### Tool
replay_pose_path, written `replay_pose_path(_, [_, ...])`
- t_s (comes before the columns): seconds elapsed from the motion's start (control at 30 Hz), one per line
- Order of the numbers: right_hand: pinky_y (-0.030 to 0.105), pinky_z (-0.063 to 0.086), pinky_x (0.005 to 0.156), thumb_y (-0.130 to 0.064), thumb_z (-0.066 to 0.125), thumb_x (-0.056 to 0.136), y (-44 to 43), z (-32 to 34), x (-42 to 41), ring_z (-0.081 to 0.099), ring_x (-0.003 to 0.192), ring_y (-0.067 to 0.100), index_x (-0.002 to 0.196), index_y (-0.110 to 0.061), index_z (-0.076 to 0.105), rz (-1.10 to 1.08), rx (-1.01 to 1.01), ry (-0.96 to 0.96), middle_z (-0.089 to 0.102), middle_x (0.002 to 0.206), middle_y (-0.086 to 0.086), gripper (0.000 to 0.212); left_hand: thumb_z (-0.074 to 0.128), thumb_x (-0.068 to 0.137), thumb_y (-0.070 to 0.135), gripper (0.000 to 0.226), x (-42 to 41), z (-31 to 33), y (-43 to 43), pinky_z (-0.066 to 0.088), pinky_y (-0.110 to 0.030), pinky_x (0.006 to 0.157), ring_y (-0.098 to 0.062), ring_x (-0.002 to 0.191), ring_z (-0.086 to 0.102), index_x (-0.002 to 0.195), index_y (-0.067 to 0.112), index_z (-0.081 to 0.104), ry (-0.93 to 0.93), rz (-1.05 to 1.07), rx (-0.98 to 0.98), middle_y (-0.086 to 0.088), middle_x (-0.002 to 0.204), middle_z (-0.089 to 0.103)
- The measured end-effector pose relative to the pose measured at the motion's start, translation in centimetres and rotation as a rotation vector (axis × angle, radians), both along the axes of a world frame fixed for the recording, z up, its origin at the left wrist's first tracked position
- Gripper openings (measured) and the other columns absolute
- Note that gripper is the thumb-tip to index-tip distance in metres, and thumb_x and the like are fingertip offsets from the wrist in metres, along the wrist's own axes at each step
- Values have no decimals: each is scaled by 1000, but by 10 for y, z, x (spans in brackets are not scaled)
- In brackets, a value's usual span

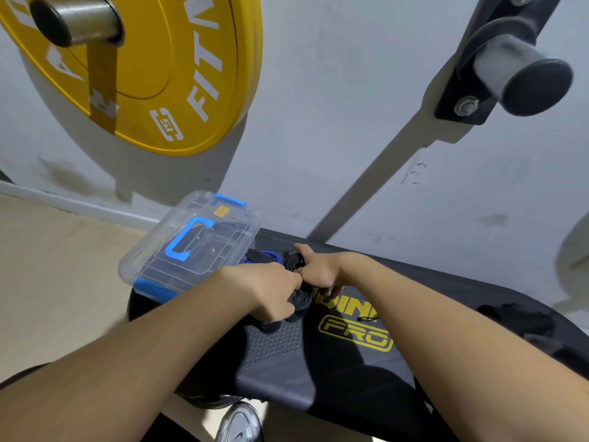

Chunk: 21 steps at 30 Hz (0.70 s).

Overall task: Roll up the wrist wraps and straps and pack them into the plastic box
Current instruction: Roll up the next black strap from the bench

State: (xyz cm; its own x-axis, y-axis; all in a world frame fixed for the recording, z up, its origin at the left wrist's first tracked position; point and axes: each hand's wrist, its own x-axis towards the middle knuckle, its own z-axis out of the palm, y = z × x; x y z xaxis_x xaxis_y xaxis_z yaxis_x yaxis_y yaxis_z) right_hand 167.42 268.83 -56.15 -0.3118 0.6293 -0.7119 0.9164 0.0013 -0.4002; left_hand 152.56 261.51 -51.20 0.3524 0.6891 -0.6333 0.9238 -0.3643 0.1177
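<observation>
Left hand (271, 290) curled tight round a black rolled wrap (298, 302). Right hand (320, 271) touches the left and grips a second roll (294, 261) just behind. Blue strap (262, 256) lies between the hands and the plastic box (153, 266). Box sits at the left end of the worktop (350, 371), lid on, contents unclear. Bare pad near side and right, up to a blurred dark strap (516, 317).

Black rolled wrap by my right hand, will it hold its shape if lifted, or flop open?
Likely soft and light: the black rolled wrap is coiled fabric, so it should squash slightly. It may unwind once let go, since the right hand seems to pinch it. Round, it could roll on the bench pad.
</observation>
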Motion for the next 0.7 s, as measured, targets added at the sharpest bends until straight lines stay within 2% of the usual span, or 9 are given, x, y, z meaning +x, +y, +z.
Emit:
replay_pose_path(0.07, [45, 58, 91, -39, 49, 105, -2, 3, 2, 62, 113, 36, 169, -36, -9, 3, 59, 41, 39, 167, 17, 87, 51, 107, 35, 44, 2, 6, 1, 54, -50, 103, -33, 120, 61, 148, 18, 51, 21, 0, 13, -12, 133, 59])
replay_pose_path(0.1, [45, 54, 101, -41, 48, 106, -2, 6, 4, 59, 126, 37, 171, -31, -2, 14, 114, 34, 37, 169, 16, 83, 51, 107, 34, 41, 3, 9, 2, 55, -48, 100, -33, 117, 63, 144, 18, 55, 37, 0, 29, -12, 131, 61])
replay_pose_path(0.2, [44, 42, 118, -41, 41, 111, -7, 30, 18, 50, 144, 39, 164, -12, 33, 47, 300, -11, 46, 163, 19, 61, 50, 105, 34, 33, 13, 21, 4, 57, -44, 91, -35, 107, 67, 127, 14, 66, 60, -9, 88, -13, 122, 67])
replay_pose_path(0.3, [36, 48, 106, -28, 46, 110, -23, 73, 49, 59, 133, 36, 142, -12, 64, 110, 457, -28, 65, 145, 16, 40, 53, 104, 35, 31, 33, 32, 5, 57, -42, 92, -36, 109, 67, 116, 13, 70, 24, -44, 124, -13, 118, 72])
replay_pose_path(0.37, [36, 54, 98, -26, 50, 107, -38, 96, 81, 69, 116, 33, 123, -12, 75, 48, 504, -2, 75, 125, 13, 33, 53, 104, 36, 30, 54, 37, 1, 56, -43, 95, -35, 109, 66, 113, 14, 72, -9, -90, 127, -11, 115, 73])
replay_pose_path(0.43, [37, 60, 90, -24, 54, 105, -57, 109, 120, 77, 97, 30, 108, -7, 78, -86, 471, 58, 81, 105, 11, 29, 54, 104, 35, 28, 82, 39, -7, 56, -44, 95, -35, 108, 66, 116, 17, 71, -47, -141, 128, -9, 114, 72])
replay_pose_path(0.53, [34, 61, 79, -19, 56, 103, -92, 113, 179, 80, 85, 26, 100, -4, 77, -204, 371, 33, 82, 93, 10, 26, 53, 102, 32, 25, 128, 34, -24, 58, -43, 88, -36, 104, 67, 115, 18, 70, -78, -236, 141, -9, 113, 71])
replay_pose_path(0.63, [40, 66, 85, -17, 59, 98, -117, 104, 229, 81, 82, 24, 97, -5, 78, -206, 284, -81, 82, 84, 6, 22, 56, 99, 36, 29, 169, 27, -39, 54, -38, 77, -36, 99, 69, 114, 16, 71, -64, -316, 175, -9, 110, 71])
replay_pose_path(0.7, [42, 66, 85, -16, 59, 95, -128, 96, 257, 81, 80, 23, 97, -9, 77, -237, 268, -133, 81, 81, 5, 19, 61, 96, 43, 36, 192, 21, -48, 54, -37, 77, -35, 99, 70, 115, 14, 71, -68, -344, 209, -7, 110, 72])
